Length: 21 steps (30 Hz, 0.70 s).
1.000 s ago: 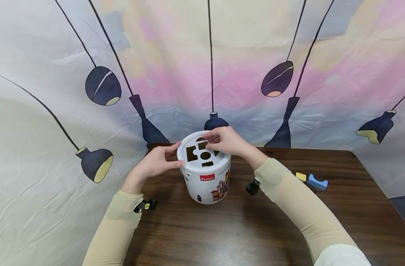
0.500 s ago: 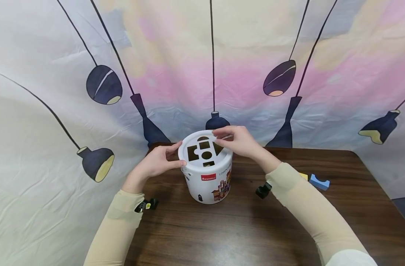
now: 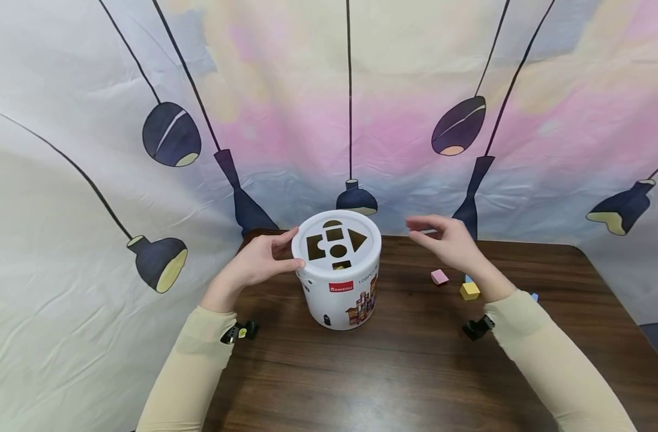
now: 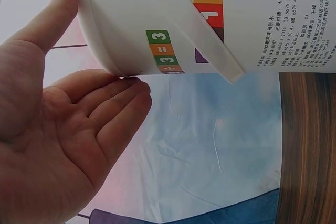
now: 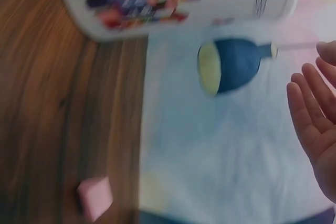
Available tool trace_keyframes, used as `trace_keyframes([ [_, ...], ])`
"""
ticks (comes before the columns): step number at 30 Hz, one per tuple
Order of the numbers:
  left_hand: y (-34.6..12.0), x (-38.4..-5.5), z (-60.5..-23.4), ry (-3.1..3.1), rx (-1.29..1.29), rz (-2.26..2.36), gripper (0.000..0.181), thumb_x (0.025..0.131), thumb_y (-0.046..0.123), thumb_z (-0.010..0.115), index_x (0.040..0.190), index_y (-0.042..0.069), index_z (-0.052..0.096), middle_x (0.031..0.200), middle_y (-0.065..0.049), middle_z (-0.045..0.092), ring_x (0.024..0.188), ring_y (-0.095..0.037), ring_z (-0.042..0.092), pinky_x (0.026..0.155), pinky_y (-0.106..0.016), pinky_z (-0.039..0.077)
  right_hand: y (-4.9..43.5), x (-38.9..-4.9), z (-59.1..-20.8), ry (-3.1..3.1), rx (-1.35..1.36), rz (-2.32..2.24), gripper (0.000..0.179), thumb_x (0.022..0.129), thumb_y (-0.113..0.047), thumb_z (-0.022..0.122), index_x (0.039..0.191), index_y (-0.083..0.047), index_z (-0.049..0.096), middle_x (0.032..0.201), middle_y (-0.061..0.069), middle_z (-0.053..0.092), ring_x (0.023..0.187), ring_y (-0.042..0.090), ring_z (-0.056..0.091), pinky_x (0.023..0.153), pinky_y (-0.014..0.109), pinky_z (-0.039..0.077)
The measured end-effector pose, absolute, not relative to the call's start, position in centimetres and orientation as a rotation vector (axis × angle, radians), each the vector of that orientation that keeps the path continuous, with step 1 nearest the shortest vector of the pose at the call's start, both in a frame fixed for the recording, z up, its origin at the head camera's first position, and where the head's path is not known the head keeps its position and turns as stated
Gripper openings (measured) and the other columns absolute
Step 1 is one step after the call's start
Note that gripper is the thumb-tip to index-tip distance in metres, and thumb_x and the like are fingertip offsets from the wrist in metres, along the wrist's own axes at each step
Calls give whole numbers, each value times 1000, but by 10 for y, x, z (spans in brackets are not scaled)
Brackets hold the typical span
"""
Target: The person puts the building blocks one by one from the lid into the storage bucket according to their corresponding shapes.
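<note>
A white bucket (image 3: 329, 306) with printed block pictures stands on the table. Its white lid (image 3: 353, 262) has several shaped cutouts, among them a triangle, a circle and a half-round. My left hand (image 3: 256, 261) touches the lid's left rim, the thumb towards the front and the outstretched fingers behind. In the left wrist view those fingertips lie right at the rim, with the palm away from the wall. My right hand (image 3: 450, 243) is in the air right of the bucket, fingers loosely bent and holding nothing. Below it lies a pink block (image 3: 439, 276), beside a yellow block (image 3: 470, 291).
A blue block (image 3: 467, 278) shows partly behind the yellow one. Another blue piece (image 3: 534, 297) is mostly hidden by my right sleeve. The wooden table (image 3: 383, 372) meets a painted cloth backdrop (image 3: 286, 120) at its back edge. A white strap handle (image 4: 210, 32) hangs along the bucket's side.
My right hand has moved from above the lid to the right, uncovering the triangular cutout. The pink block has come into sight. My left hand stays at the rim.
</note>
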<state>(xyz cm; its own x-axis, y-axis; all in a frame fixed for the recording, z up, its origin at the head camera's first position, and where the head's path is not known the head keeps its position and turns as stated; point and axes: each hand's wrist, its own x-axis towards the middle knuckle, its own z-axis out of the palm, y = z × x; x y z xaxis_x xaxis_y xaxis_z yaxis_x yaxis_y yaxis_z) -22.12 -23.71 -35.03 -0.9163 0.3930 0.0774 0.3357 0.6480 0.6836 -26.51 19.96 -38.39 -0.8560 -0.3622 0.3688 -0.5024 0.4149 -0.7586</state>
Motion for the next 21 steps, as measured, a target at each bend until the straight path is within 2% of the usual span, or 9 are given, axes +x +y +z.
trace_keyframes([
  [9,-237,-222,-350,2800,613,1103,91,92,42,87,164,10,42,161,-12,49,145,-28,52,114,-51,47,279,-259,-425,-2678,531,1268,43,108,-36,68,142,-10,71,133,13,73,104,-9,63,82,14,53],
  [14,-237,-222,-349,2794,617,1101,91,92,41,87,164,10,42,162,-12,49,145,-27,52,114,-51,47,325,-249,-444,-2737,371,1257,50,108,-39,66,145,-4,67,136,22,70,100,-17,56,79,12,52],
  [18,-237,-222,-350,2793,610,1103,91,92,41,87,164,10,42,162,-12,49,144,-27,53,114,-51,47,357,-239,-459,-2795,244,1260,55,108,-41,66,148,-2,64,139,26,67,101,-14,55,77,14,51],
  [19,-237,-221,-350,2793,607,1104,91,91,42,88,164,10,42,162,-11,49,144,-27,53,114,-51,47,364,-236,-462,-2814,208,1251,57,108,-42,66,148,-2,63,140,26,66,103,-10,57,77,15,52],
  [21,-238,-221,-350,2794,604,1105,91,91,42,88,164,10,42,162,-11,49,145,-27,52,115,-51,47,377,-231,-470,-2850,156,1225,58,108,-42,65,148,0,62,141,29,64,111,8,64,84,28,57],
])
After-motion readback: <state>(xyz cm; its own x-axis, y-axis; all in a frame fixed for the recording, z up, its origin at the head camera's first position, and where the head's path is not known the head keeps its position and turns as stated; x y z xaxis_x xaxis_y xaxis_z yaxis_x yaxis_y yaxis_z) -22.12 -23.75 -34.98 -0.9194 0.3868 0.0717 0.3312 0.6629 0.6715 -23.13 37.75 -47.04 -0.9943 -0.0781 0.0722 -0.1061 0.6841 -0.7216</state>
